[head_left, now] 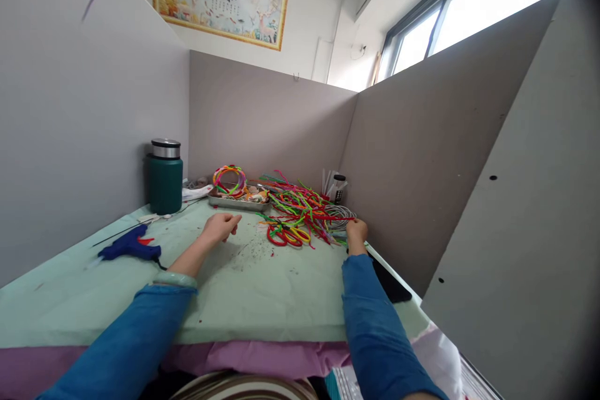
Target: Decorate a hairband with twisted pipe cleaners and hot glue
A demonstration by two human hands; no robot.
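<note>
**Reaching for the bright fuzzy sticks**

Looking down, we see our two arms in blue sleeves stretched over the green tabletop point(262, 287). Our right hand point(356, 232) sits at the edge of the pile of bright fuzzy sticks point(297, 212), beside a coil of silver wire point(340, 212). Its fingers are curled in, touching the wire or a stick, but we cannot tell which. Our left hand point(220, 226) rests near the pile with fingers loosely bent and nothing in it.

We think we are at the picking step. The next move calls for a gentle pinch on just one stick, because they lie tangled together.

A blue glue gun point(131, 249) lies well off to the left, near a green flask point(165, 176). A metal tray point(239, 201) sits behind the pile.
</note>
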